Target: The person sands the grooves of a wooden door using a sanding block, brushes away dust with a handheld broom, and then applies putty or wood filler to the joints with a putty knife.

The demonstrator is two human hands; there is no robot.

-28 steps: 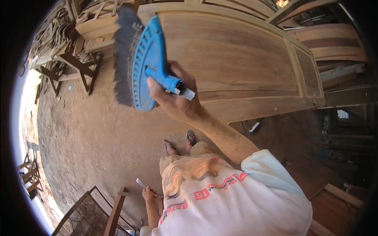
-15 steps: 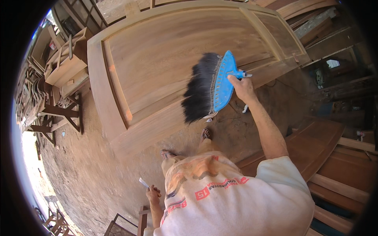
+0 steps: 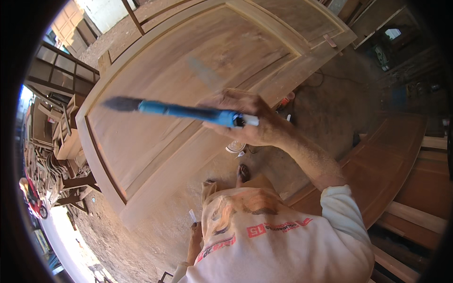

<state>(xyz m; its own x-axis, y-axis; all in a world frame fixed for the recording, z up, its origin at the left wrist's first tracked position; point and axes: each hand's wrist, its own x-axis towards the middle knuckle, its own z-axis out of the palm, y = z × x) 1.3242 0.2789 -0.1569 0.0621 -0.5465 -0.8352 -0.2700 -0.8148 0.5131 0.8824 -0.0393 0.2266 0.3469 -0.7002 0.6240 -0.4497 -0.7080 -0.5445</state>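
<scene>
My right hand point(image 3: 250, 120) is raised in front of me, shut on the blue handle of a brush point(image 3: 174, 111) that is seen edge-on, its dark bristles pointing left. The brush hovers over a large wooden door panel point(image 3: 188, 61) that lies flat and fills the upper middle of the view. My left hand point(image 3: 195, 232) hangs low beside my hip and holds a small white object point(image 3: 192, 216); what it is I cannot tell.
Stacked wooden frames and chair parts point(image 3: 56, 137) pile up at the left. Dark finished wood boards point(image 3: 396, 160) lie at the right. A small white round object point(image 3: 234, 147) sits on the dusty floor near my feet. A red vehicle point(image 3: 32, 198) stands at the far left.
My right hand has swung the brush from flat-on to edge-on and moved it left across the door panel. The view has shifted toward the panel.
</scene>
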